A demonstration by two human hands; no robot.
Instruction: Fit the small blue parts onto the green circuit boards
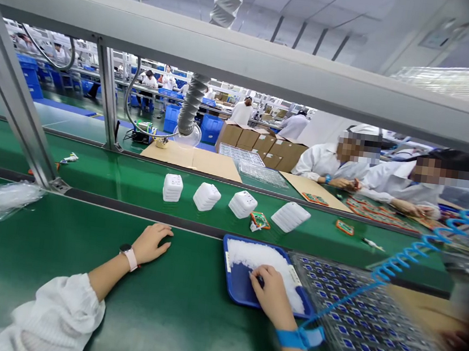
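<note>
My left hand (pixel 152 243) rests on the green bench top (pixel 158 308), close to the edge of the belt. Its fingers are loosely bent, the thumb stands apart, and nothing is in it. My right hand (pixel 270 291) reaches into a blue tray (pixel 225 280) that holds a heap of small white pieces (pixel 261 254). The fingers of this hand are curled down and drawn together at the heap's edge; whatever is between the tips is too small to make out. A blue wrist strap (pixel 300 337) with a coiled cord (pixel 410 254) is around the right wrist.
Several white stacked housings (pixel 207 196) stand on the green belt (pixel 131 181), with an orange-edged circuit board (pixel 260 220) among them. Right of the tray lie clear trays of dark blue-marked parts (pixel 354 312). A plastic bag (pixel 7 199) lies left. Two co-workers (pixel 339 160) sit across.
</note>
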